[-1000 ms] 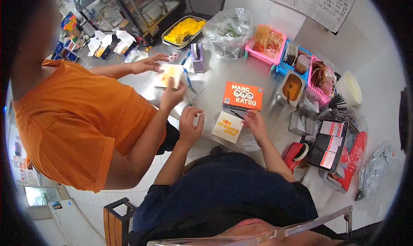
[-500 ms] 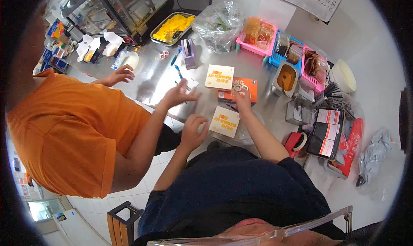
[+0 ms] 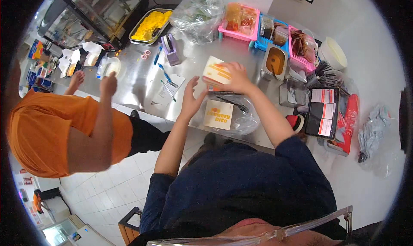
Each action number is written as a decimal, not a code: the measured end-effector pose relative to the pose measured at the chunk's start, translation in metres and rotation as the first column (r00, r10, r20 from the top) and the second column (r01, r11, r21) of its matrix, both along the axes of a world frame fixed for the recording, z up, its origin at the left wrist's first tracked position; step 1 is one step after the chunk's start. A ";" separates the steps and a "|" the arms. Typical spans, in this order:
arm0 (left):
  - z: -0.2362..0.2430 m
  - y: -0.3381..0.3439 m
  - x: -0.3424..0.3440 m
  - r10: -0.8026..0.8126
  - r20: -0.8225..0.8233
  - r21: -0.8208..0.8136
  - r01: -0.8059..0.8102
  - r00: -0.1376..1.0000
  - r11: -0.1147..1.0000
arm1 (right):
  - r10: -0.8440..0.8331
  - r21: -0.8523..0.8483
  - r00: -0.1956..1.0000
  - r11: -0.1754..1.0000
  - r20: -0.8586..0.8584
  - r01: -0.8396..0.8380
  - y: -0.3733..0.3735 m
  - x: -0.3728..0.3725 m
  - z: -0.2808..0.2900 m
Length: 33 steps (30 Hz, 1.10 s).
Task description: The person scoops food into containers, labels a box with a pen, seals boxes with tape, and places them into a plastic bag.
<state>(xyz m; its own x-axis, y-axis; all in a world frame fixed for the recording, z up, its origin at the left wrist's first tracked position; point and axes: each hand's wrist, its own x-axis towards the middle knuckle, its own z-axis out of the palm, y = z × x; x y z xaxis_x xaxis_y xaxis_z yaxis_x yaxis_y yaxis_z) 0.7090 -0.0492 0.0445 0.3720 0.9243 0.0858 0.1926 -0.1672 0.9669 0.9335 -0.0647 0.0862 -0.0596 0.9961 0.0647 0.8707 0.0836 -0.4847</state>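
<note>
My right hand is closed over the right side of a white square carton with orange and yellow lettering. The carton is tilted a little, and motion blurs its edges. Whatever lies directly beneath it is mostly hidden. Beside its lower left, my left hand is open with thumb and fingers spread, holding nothing. Nearer to me, a second white carton rests on a clear plastic bag at the counter's front edge. Dark plastic cutlery shows in the bag behind that carton.
A co-worker in an orange shirt stands at left. Pens, paper and a purple tape dispenser lie left of the cartons. Farther back are a yellow food tray and coloured baskets. A tablet stands at right.
My right hand has come onto the far white carton, and the orange box under it is now mostly hidden. My left hand has moved forward. The co-worker's arm has drawn away left.
</note>
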 end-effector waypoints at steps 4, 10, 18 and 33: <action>-0.019 -0.042 -0.011 -0.024 -0.288 0.249 0.099 0.957 0.964 | -0.152 -0.210 0.482 0.975 -0.863 -0.069 -0.112 0.031 -0.016; -0.076 -0.049 -0.022 0.103 -0.419 0.000 -0.113 0.902 0.994 | -0.099 -0.182 0.748 0.983 -0.656 -0.029 -0.182 0.035 -0.041; -0.032 -0.038 -0.022 -0.191 -0.249 -0.423 0.071 0.949 0.903 | -0.134 0.034 0.967 0.989 -0.217 0.145 -0.185 0.027 -0.058; -0.035 -0.075 -0.049 -0.302 0.145 -0.373 0.334 0.942 0.865 | -0.174 0.184 0.919 0.950 -0.355 0.251 -0.206 0.018 -0.081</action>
